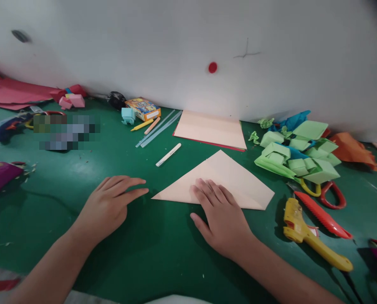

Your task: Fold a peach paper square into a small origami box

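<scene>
A sheet of pale peach paper (248,181), folded into a roughly triangular shape, lies flat on the green table (137,253). My right hand (221,217) rests on its lower middle, fingers stretched out and pressing flat with nothing held. Just off the paper's left tip is my left hand (112,202), its fingers apart and holding nothing. A white marker-like stick (168,155) lies beyond the paper's left slope. Behind the folded sheet sits a stack of peach paper (210,128) with a red edge showing underneath.
On the right are a yellow glue gun (315,240), a red cutter (323,214), scissors (333,195) and green folded paper pieces (302,152). Clear glue sticks (161,128), crayons and a crayon box (144,109) lie at the back, before a white wall (137,50).
</scene>
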Available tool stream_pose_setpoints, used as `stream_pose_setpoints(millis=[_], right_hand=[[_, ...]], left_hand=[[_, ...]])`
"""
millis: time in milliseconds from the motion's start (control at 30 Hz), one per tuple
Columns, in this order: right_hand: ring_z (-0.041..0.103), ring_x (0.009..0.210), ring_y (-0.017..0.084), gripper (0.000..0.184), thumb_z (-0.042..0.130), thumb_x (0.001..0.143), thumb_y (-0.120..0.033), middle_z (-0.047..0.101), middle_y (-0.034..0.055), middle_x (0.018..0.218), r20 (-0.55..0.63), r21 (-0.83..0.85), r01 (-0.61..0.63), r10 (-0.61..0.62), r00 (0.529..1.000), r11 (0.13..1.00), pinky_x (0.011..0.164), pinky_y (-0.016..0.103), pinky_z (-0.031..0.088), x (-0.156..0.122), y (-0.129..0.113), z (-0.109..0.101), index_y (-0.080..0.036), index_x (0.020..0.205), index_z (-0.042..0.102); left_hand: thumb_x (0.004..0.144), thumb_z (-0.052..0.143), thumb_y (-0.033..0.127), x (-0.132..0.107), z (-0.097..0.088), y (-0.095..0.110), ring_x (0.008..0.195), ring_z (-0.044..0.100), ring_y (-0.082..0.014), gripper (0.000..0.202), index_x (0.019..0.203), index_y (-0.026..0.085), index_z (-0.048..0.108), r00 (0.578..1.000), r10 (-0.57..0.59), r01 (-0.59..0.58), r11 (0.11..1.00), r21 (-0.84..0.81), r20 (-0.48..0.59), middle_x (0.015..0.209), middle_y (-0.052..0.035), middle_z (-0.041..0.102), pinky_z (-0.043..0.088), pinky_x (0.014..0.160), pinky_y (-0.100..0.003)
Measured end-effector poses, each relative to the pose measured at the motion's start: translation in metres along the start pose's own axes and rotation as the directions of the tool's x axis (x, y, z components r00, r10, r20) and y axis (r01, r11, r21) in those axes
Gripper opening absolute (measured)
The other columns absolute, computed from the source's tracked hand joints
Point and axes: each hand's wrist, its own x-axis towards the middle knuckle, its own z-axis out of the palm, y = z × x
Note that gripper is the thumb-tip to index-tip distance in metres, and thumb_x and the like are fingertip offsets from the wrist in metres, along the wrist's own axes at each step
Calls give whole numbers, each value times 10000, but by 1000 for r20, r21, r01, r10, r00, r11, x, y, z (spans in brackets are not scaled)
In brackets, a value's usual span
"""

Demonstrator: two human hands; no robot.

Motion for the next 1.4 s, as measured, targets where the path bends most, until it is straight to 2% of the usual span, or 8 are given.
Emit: stream_pose_setpoints(millis=[200, 367, 500, 600, 867, 1033, 1200, 1400], right_hand=[[287, 1528, 334, 628, 396, 1035, -459, 330, 104, 1666, -14, -6, -2, 2, 1000, 1000, 1220, 546, 293, -1, 0, 1, -163, 1588, 375], [290, 1524, 350, 647, 396, 1036, -453, 310, 127, 1670, 13, -24, -5, 5, 1000, 1000, 1217, 551, 287, 0, -1, 1, -146, 1603, 346], [278, 1529, 343, 654, 394, 1034, -459, 299, 123, 1675, 17, -16, -13, 13, 1000, 1000, 1226, 543, 273, 0, -1, -1, -142, 1605, 343], [269, 1533, 338, 655, 373, 1040, -477, 296, 116, 1678, 20, 2, -19, 19, 1000, 1000, 1231, 538, 263, 0, -1, -1, -150, 1607, 342], [254, 1539, 335, 666, 333, 1048, -515, 289, 108, 1682, 9, 30, -26, 26, 1000, 999, 1238, 540, 244, 1, 0, 1, -166, 1616, 321], [253, 1539, 337, 658, 331, 1050, -507, 284, 96, 1685, 8, 41, -24, 24, 1000, 999, 1236, 542, 253, 1, 1, -2, -167, 1613, 325], [263, 1537, 329, 640, 352, 1048, -495, 293, 84, 1683, 17, 41, -3, 3, 1000, 999, 1237, 539, 260, 1, 2, -2, -184, 1607, 340], [249, 1541, 338, 652, 362, 1045, -480, 281, 88, 1686, 37, 29, 5, -7, 999, 1000, 1236, 554, 257, 1, 2, -2, -171, 1617, 315]], left_hand=[[852, 336, -39, 6, 11, 25, 1427, 474, -216, 789, 1570, 281, 409, 972, 169, -169, 986, -15, 161, 1562, 21, 513, 414, 1124, -403], [980, 368, 82, 9, 17, 33, 1496, 391, -196, 721, 1650, 235, 152, 942, 266, -265, 964, -33, 206, 1635, -16, 391, 325, 1231, -376], [1037, 496, 424, 10, 16, 39, 1484, 414, -253, 721, 1648, 206, 180, 944, 242, -242, 970, -28, 224, 1638, -60, 376, 336, 1239, -415], [1024, 506, 486, 10, 14, 43, 1482, 414, -277, 757, 1647, 202, 184, 950, 219, -221, 975, -16, 223, 1646, -76, 354, 345, 1234, -445], [1020, 507, 468, 5, 17, 51, 1494, 391, -291, 756, 1651, 231, 164, 963, 134, -131, 991, -28, 233, 1656, -60, 341, 388, 1206, -469], [1015, 495, 475, -5, 24, 65, 1476, 418, -327, 725, 1635, 195, 243, 986, 35, -49, 996, 78, 163, 1655, -107, 338, 435, 1160, -517], [1030, 458, 348, -11, 25, 66, 1436, 481, -304, 566, 1573, 200, 393, 999, -3, -1, 997, 74, 52, 1555, -78, 514, 417, 1167, -522], [1042, 465, 335, -6, 16, 51, 1226, 620, -344, 394, 1345, 144, 629, 969, -234, 241, 966, 92, -81, 1330, -137, 690, 518, 986, -545]])
